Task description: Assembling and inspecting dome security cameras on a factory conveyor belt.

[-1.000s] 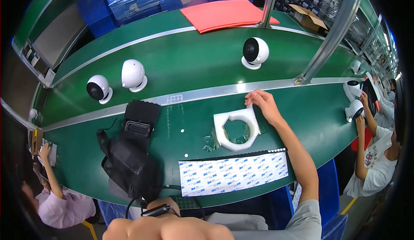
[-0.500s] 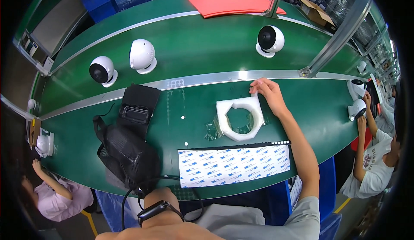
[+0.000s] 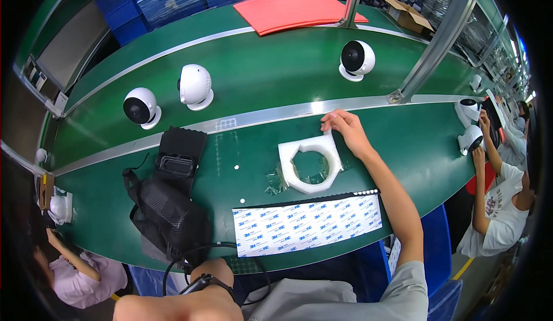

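Note:
A white foam ring (image 3: 286, 158) with one squared corner lies on the green bench, on top of some crumpled clear film (image 3: 275, 181). My right hand (image 3: 348, 133) pinches the ring's far right corner with its fingertips. Between me and the ring is a white sheet with blue print and a dark edge (image 3: 308, 224), with small white dots at its right end. My left hand (image 3: 214, 270) is low in the picture beside a black mesh bag (image 3: 178, 214); its fingers are hidden, and a dark watch is on the wrist.
White ball-shaped cameras (image 3: 196, 85) stand on the green belt behind a metal rail (image 3: 265, 116). Red foam sheets (image 3: 296, 11) lie farther back. A metal post (image 3: 440, 38) rises at right. Co-workers sit at both sides; a black cable (image 3: 262, 295) loops near my left wrist.
The view has shifted slightly. Against the rail and post, the ball-shaped cameras on the belt have moved a little to the right. My right hand stays at the foam ring's corner.

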Demonstrator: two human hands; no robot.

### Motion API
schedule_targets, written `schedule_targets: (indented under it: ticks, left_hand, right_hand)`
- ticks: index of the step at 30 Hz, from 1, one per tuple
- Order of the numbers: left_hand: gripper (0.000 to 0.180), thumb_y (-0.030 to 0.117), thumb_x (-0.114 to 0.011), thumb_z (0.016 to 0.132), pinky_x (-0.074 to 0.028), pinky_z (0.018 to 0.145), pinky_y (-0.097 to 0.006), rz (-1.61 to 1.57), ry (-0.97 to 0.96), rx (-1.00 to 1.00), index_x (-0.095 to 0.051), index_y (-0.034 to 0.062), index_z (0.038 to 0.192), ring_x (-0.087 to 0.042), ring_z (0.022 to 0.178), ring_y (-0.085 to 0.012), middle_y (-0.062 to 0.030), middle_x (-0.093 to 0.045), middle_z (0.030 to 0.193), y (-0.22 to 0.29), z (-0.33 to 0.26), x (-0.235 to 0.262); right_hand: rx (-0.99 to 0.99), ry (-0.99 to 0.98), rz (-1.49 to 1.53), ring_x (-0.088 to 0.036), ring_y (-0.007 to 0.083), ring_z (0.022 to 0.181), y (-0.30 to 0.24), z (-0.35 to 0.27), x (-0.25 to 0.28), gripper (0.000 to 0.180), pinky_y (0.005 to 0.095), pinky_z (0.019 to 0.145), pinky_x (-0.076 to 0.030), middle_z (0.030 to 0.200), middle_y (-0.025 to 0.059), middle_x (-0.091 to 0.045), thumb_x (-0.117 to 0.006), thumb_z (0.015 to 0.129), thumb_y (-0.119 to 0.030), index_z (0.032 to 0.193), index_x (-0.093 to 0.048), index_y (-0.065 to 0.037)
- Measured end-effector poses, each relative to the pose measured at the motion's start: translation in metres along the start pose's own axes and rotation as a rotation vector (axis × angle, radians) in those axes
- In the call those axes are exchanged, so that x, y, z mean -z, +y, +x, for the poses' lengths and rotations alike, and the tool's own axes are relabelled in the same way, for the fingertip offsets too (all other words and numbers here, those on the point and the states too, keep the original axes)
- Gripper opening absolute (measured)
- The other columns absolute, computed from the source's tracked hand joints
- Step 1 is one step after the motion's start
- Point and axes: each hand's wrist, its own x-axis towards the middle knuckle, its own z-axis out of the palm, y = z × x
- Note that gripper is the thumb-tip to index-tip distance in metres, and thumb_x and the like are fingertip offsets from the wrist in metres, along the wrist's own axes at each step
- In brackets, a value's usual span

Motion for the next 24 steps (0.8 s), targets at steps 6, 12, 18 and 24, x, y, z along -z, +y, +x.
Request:
schedule_targets:
  ticks: [6,12,18,24]
  left_hand:
    - [0.008,0.012,-0.073,0.089,-0.045,0.082,-0.031,-0.146,-0.309,-0.061,-0.077,0.0169,0.092,-0.056,0.105,-0.0109,0.0103,-0.072,0.113,-0.004,0.025,0.037]
    - [0.024,0.022,-0.066,0.098,-0.046,0.081,-0.027,-0.297,-0.362,-0.264,-0.080,0.0242,0.079,-0.057,0.102,-0.0091,0.0115,-0.073,0.102,0.003,0.035,0.051]
    - [0.037,0.016,-0.055,0.102,-0.043,0.079,-0.026,-0.561,-0.142,-0.504,-0.078,0.0267,0.075,-0.054,0.090,-0.0101,0.0116,-0.066,0.087,-0.011,0.040,0.055]
    - [0.031,0.019,-0.065,0.099,-0.039,0.076,-0.026,-0.338,-0.050,-0.300,-0.075,0.0247,0.070,-0.051,0.085,-0.0101,0.0104,-0.062,0.083,0.006,0.052,0.058]
  right_hand:
    - [-0.004,0.003,0.016,-0.069,0.0188,0.096,0.003,0.001,0.001,0.034,0.0330,0.096,-0.054,0.090,0.0080,-0.070,-0.051,0.112,-0.023,0.110,-0.070,0.005]
    - [-0.012,-0.005,-0.022,-0.068,0.0181,0.096,0.000,0.000,0.000,0.033,0.0324,0.096,-0.054,0.091,0.0079,-0.069,-0.051,0.112,-0.023,0.110,-0.070,0.004]
    - [-0.063,-0.070,-0.120,-0.069,0.0180,0.093,-0.011,0.014,0.001,0.034,0.0314,0.092,-0.055,0.091,0.0078,-0.070,-0.052,0.111,-0.026,0.111,-0.070,0.003]
    - [0.504,0.449,-1.389,-0.065,0.0336,0.108,-0.037,0.078,0.048,0.036,0.0424,0.089,-0.054,0.109,0.0159,-0.065,-0.077,0.084,-0.010,0.118,-0.065,-0.005]
